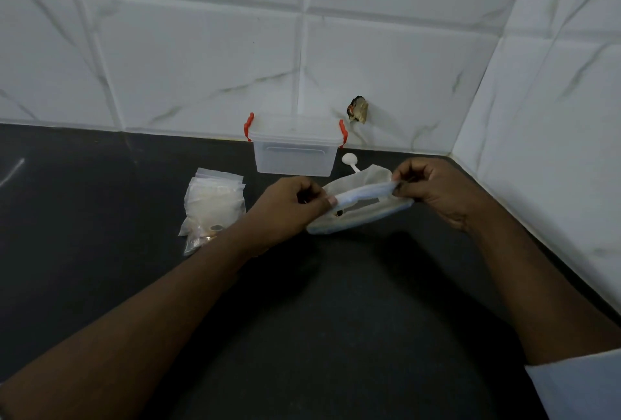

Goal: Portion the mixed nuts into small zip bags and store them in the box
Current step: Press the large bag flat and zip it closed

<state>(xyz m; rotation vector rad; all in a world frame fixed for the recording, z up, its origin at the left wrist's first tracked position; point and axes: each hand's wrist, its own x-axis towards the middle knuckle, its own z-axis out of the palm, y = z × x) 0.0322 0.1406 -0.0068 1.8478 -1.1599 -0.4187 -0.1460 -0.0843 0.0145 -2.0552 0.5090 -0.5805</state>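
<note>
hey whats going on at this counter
A person holds a pouch over the counter, left hand and right hand each pinching one end of its top edge. A pile of small zip bags lies to its left; the nearest one seems to hold nuts. The box stands by the wall, lid on, a white spoon beside it.

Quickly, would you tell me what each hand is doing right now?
Left hand: pinching the left end of the large zip bag.
Right hand: pinching the bag's right end.

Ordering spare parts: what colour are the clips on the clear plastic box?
Red clips on the clear plastic box, head view.
</note>
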